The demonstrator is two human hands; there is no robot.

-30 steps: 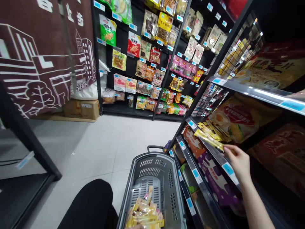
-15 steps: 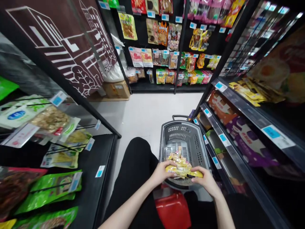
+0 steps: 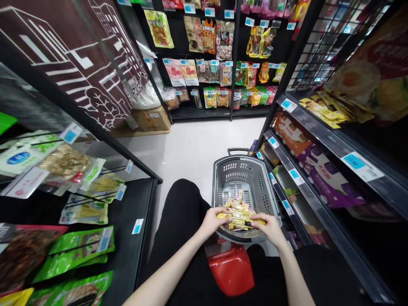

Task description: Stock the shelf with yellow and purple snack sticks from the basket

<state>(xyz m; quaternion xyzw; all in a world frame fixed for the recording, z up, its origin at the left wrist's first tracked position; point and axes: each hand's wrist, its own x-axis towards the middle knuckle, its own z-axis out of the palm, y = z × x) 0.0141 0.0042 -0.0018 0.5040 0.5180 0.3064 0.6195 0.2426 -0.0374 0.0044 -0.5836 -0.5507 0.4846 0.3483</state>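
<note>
My left hand [image 3: 214,221] and my right hand [image 3: 267,228] grip a bundle of slim yellow snack packets [image 3: 239,220] from either end, over the near end of a grey shopping basket [image 3: 264,165]. Fingers of both hands are closed round the packets' ends. More yellow and pinkish packets [image 3: 237,203] lie in the basket just beyond the bundle. How many packets are in my grip cannot be made out. The basket stands between my knees and the right shelf, its black handle [image 3: 238,150] at the far end.
Right of the basket, a shelf [image 3: 321,123] holds loose yellow packets [image 3: 328,111] and purple boxes [image 3: 328,174]. Hanging snack bags [image 3: 76,246] line the left rack. Ahead, a wall of bagged snacks [image 3: 208,38] rises behind pale floor. A red stool [image 3: 232,272] is below me.
The view has shifted slightly, so the basket and hands appear a little higher and further left. Both hands still hold the yellow packets over the basket.
</note>
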